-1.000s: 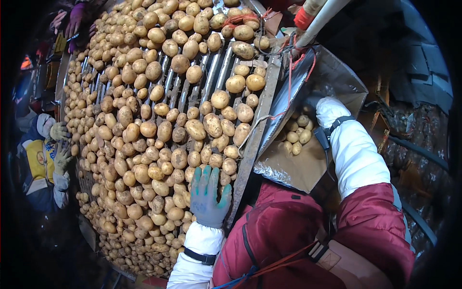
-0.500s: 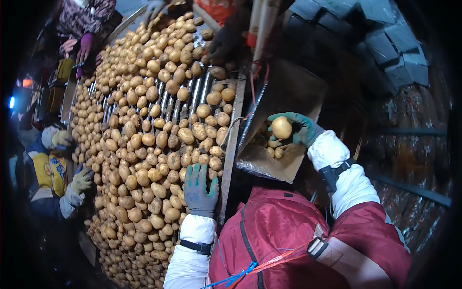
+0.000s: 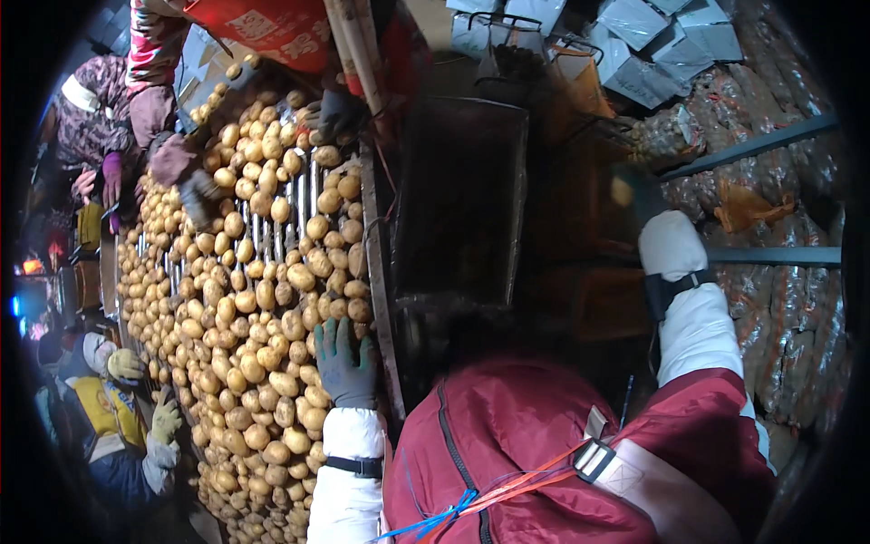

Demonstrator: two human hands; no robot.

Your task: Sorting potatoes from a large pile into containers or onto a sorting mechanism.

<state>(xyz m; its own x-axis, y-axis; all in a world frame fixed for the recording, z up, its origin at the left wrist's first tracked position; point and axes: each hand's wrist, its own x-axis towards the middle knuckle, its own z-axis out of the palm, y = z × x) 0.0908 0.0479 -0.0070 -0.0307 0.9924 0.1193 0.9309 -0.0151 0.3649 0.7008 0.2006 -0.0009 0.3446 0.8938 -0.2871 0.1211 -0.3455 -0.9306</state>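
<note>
Potatoes (image 3: 263, 299) cover the roller conveyor (image 3: 299, 195) at my left. My left hand (image 3: 345, 363), gloved, lies flat on them near the belt's edge, fingers spread. My right hand (image 3: 639, 195) reaches out to the dark right; grip unclear, cannot tell.

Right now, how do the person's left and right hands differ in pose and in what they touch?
The left hand lies flat, fingers spread, on the potatoes of the roller table; the right hand is raised off to the side, away from them. The left hand shows sharply, while the right hand is dark and blurred, so its grasp cannot be told. Both wear dark gloves above white sleeve covers.
</note>
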